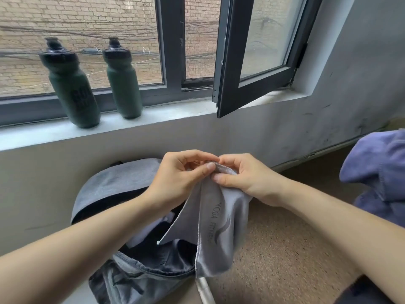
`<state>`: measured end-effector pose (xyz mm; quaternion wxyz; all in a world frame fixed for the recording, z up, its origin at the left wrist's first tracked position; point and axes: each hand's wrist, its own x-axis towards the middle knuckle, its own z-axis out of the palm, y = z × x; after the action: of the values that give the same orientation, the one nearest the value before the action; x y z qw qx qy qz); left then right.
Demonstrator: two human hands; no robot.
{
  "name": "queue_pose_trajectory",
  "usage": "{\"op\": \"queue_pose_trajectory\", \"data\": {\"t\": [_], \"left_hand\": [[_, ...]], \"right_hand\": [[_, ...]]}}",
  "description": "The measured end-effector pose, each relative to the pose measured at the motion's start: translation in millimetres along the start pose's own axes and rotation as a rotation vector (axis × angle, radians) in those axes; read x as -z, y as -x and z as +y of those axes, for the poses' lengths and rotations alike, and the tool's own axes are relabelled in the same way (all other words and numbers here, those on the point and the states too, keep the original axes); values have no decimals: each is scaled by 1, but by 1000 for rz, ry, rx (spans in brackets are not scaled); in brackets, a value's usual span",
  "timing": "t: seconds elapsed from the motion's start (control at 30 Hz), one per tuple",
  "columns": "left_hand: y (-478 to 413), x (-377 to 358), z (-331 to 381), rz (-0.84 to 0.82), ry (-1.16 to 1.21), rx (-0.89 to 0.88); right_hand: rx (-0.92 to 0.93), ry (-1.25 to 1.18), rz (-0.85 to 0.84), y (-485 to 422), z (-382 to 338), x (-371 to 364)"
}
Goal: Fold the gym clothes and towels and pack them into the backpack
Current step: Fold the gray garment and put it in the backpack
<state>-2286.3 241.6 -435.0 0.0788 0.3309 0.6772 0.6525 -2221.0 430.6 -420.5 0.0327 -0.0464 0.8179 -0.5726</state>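
Note:
A grey towel [219, 229] printed with "YOGA FITNESS" hangs from both hands above the open backpack. My left hand [182, 174] and my right hand [243, 176] pinch its top corner together, thumbs close to each other. The grey backpack [114, 183] leans against the wall under the window, its main compartment unzipped and dark inside, with a light folded cloth [151, 229] visible in it. The towel's lower end drapes over the bag's open mouth. A crumpled purple-blue towel or garment [379, 172] lies at the far right.
Two dark green sports bottles [72, 88] [123, 82] stand on the window sill. An open window sash [252, 53] juts inward above the sill at right. Brown speckled floor [285, 249] lies to the right of the backpack. A grey strap or tube [205, 290] lies below the towel.

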Motion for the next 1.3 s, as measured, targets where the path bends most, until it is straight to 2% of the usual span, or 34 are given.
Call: {"op": "queue_pose_trajectory", "data": {"t": [0.17,0.33,0.5,0.63,0.83,1.0,1.17,1.3], "left_hand": [[1,5,6,-9,21,-9],[4,7,-2,-30,99,70],[12,2,-13,-97,-48,129],[12,-5,-22,-37,-89,133],[8,-14,-28,-154,-25,146],[2,-18,-33,84,-5,66],[2,-20,-34,7,-53,12],[1,-20,-37,29,-113,-1]], "right_hand": [[30,-47,-24,0,-6,2],[96,-33,57,1,-7,8],[137,-38,157,1,-7,14],[157,-39,180,0,-4,17],[166,-67,176,-1,-3,20],[150,-124,217,-1,-4,24],[153,-248,211,-2,-6,26],[148,-274,200,-2,-9,25]]}}
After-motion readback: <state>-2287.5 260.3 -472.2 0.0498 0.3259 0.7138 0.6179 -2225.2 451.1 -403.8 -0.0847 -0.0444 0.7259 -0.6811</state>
